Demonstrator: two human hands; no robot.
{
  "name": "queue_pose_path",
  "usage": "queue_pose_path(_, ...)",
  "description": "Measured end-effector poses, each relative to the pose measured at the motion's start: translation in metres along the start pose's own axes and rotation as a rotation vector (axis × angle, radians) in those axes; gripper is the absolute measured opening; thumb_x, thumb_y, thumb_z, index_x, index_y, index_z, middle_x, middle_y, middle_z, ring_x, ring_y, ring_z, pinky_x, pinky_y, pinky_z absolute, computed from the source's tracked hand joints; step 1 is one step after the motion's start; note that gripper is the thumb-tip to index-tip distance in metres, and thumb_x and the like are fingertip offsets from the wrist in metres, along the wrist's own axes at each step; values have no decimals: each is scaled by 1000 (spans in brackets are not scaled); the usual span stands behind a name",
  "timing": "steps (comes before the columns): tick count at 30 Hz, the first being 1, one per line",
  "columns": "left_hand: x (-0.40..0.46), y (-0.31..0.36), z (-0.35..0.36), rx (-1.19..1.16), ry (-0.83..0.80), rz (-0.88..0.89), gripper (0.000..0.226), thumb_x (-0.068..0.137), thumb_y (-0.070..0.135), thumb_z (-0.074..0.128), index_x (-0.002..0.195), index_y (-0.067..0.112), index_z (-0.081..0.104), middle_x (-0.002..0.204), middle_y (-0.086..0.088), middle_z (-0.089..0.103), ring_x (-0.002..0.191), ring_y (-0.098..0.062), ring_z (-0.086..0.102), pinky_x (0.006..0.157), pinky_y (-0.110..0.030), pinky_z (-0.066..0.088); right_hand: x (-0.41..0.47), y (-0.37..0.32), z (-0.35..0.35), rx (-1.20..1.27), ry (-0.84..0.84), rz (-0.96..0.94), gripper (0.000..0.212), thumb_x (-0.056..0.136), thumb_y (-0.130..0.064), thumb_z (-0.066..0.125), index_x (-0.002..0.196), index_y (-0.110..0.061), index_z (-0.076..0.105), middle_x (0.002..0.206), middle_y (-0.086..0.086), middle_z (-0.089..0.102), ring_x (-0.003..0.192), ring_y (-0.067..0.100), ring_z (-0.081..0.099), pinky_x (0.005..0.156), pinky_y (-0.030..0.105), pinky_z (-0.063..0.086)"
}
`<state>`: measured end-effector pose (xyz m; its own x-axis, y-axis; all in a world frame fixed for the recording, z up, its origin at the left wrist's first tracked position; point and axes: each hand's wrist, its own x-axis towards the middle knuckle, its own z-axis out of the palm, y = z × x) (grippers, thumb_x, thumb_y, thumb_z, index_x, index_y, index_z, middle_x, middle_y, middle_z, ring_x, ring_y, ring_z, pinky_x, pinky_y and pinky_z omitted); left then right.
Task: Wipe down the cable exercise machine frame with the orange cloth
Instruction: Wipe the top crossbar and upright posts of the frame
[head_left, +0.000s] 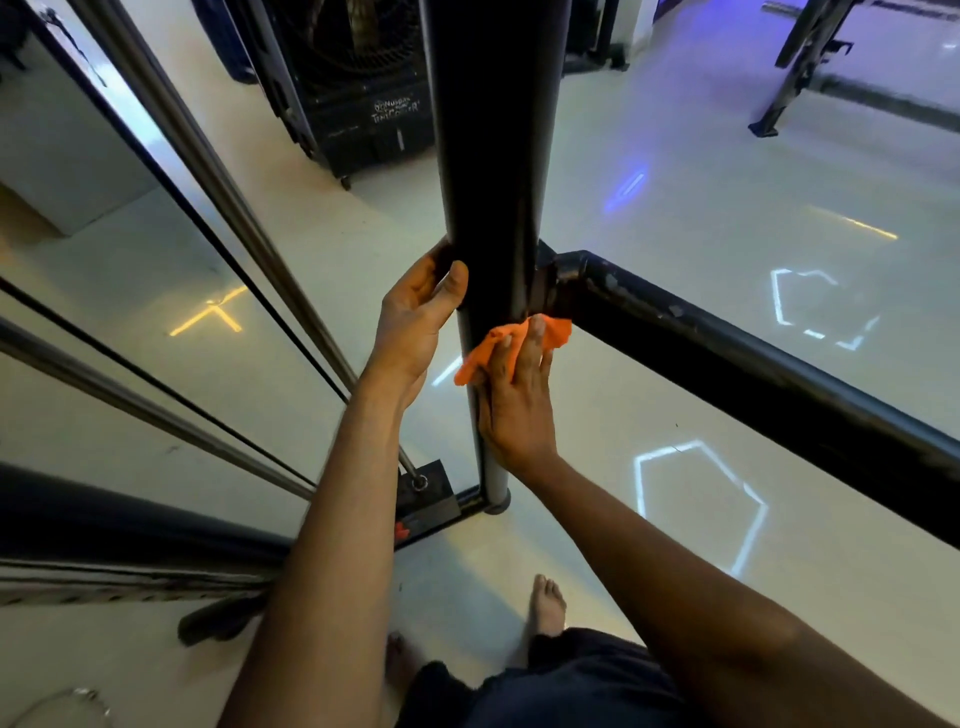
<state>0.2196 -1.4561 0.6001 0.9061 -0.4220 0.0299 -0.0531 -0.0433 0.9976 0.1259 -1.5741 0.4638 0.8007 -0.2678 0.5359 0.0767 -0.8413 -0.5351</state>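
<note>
Below the crossbar joint, right hand (517, 400) presses orange cloth (511, 343) flat-fingered against upright post (493, 156), left hand (415, 317) grasping it; wiping apparently midway.

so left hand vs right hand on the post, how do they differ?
The left hand grips the black upright post bare, thumb curled round its front; the right hand lies with straight fingers pressing the orange cloth against it. The left hand sits higher on the post's left side; the right hand sits lower, below the joint with the horizontal bar. Both touch the same post.
</note>
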Motion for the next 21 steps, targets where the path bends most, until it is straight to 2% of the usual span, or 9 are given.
queue_pose_path(3,1,-3,-1,20,-2,-12,50,106,52,63,152,33,58,147,14,66,140,-15,60,118,-51,50,13,-17,-6,75,22,49,101,115,-27,58,167,-29,-28,177,18,-23,166,46,-10,125,74,26)
queue_pose_path(7,0,-5,-5,51,-19,-26,50,106,50,63,152,35,57,144,18,67,137,-11,62,116,-47,51,29,-29,-7,98,117,76,100,115,-26,57,166,-33,-29,177,19,-20,166,44,-10,125,73,27)
queue_pose_path(12,-3,-26,-9,53,-70,-44,46,108,39,64,153,32,58,143,21,67,132,3,62,106,-21,54,-6,0,21,-48,69,34,105,113,-25,61,166,-36,-30,176,8,-32,166,46,-9,126,71,25)
queue_pose_path(13,-2,-33,-10,60,-79,-44,47,107,40,64,153,31,57,144,21,66,133,3,60,107,-20,53,-15,6,27,-54,53,32,104,113,-26,59,166,-35,-30,175,7,-32,166,47,-9,126,70,25)
queue_pose_path(16,3,-54,-15,82,-124,-26,49,107,45,62,155,32,56,148,20,64,141,-5,57,116,-30,49,-17,7,37,-46,87,9,100,115,-29,56,165,-35,-31,176,8,-32,165,48,-10,127,70,23)
queue_pose_path(19,9,-69,-18,82,-172,19,51,108,48,60,156,32,54,149,19,63,141,-8,57,115,-31,49,2,1,43,-7,219,15,102,114,-29,58,165,-37,-31,178,19,-17,166,47,-8,129,70,21)
queue_pose_path(21,14,-80,-19,93,-171,56,52,108,48,59,157,31,53,151,17,62,142,-9,58,116,-34,50,3,10,54,-14,269,-5,103,113,-27,60,166,-38,-28,179,9,-24,166,46,-8,128,70,22)
